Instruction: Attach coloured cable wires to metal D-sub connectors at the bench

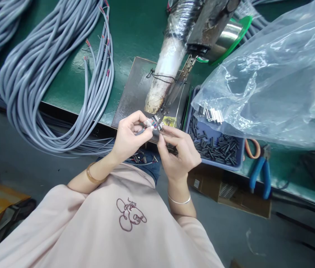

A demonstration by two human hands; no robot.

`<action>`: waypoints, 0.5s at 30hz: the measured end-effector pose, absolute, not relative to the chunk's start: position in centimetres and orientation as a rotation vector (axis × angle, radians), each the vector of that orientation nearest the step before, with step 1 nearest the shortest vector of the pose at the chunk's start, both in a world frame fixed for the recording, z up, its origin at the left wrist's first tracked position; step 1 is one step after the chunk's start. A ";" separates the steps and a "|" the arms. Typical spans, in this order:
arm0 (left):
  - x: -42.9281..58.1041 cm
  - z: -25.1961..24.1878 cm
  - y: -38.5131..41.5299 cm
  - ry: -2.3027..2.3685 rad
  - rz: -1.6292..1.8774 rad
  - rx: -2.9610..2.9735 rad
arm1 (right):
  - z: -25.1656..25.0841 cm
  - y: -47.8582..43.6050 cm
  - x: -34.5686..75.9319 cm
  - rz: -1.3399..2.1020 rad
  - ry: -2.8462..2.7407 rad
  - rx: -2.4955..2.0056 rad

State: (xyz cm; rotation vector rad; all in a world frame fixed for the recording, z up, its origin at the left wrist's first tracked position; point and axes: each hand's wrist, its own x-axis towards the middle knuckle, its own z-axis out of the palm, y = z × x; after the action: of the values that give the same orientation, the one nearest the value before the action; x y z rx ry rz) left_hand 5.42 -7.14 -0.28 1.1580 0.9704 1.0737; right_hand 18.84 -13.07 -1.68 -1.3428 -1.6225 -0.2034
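Note:
In the head view my left hand (131, 134) is closed in a pinch on a small multi-pin connector (155, 120) with thin coloured wires at its back. My right hand (179, 149) pinches a second metal connector (160, 126) between thumb and forefinger, close beside the first. Both hands are just below the tip of a soldering fixture (168, 104), over the front of a dark square plate (129, 89). A white, scorched tube (165, 63) slants down next to the fixture. The wire ends inside my left fingers are mostly hidden.
Bundles of grey cable (42, 63) cover the left side. At right are a blue tray (238, 165) of short black sleeves (227, 149), a clear plastic bag (271, 82) holding connectors (214, 116), and blue-handled cutters (262, 171). A green-rimmed solder spool (230, 37) stands behind.

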 end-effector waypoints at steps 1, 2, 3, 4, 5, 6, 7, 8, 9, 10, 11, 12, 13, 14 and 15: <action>5.4 -0.4 -7.1 0.970 1.064 1.154 | -1.8 -13.1 18.9 -0.209 -1.630 -1.340; 5.4 -0.6 -7.1 0.970 1.053 1.150 | -1.9 -13.2 18.9 -0.213 -1.640 -1.341; 5.4 -0.7 -7.1 0.973 1.041 1.145 | -1.9 -13.2 18.9 -0.216 -1.653 -1.344; 5.4 -0.9 -7.1 0.976 1.029 1.140 | -2.0 -13.3 18.9 -0.220 -1.666 -1.347; 5.4 -1.1 -7.2 0.979 1.019 1.135 | -2.0 -13.3 19.0 -0.226 -1.677 -1.351; 5.4 -1.2 -7.2 0.980 1.014 1.131 | -2.1 -13.4 19.0 -0.235 -1.688 -1.352; 5.4 -1.3 -7.3 0.977 1.010 1.128 | -2.1 -13.4 19.0 -0.245 -1.694 -1.356; 5.4 -1.3 -7.3 0.972 1.008 1.126 | -2.1 -13.5 19.0 -0.255 -1.699 -1.359; 5.3 -1.4 -7.4 0.967 1.010 1.125 | -2.1 -13.5 19.0 -0.263 -1.700 -1.360; 5.3 -1.3 -7.4 0.960 1.011 1.124 | -2.0 -13.5 19.0 -0.269 -1.702 -1.361; 5.3 -1.3 -7.5 0.951 1.010 1.123 | -2.0 -13.5 19.0 -0.274 -1.704 -1.362; 5.2 -1.3 -7.5 0.943 1.007 1.121 | -2.0 -13.5 19.1 -0.278 -1.709 -1.362; 5.1 -1.2 -7.5 0.936 1.001 1.116 | -2.0 -13.5 19.1 -0.285 -1.716 -1.359; 5.1 -1.2 -7.6 0.928 0.992 1.108 | -2.0 -13.5 19.1 -0.294 -1.724 -1.354; 5.0 -1.1 -7.6 0.916 0.980 1.099 | -2.0 -13.5 19.1 -0.301 -1.730 -1.349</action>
State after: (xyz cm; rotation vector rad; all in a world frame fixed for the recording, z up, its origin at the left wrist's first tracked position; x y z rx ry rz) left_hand 4.97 -7.61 -1.10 1.0988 0.9160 0.9796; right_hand 19.06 -13.48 -1.99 -1.3495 -1.7302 -0.3011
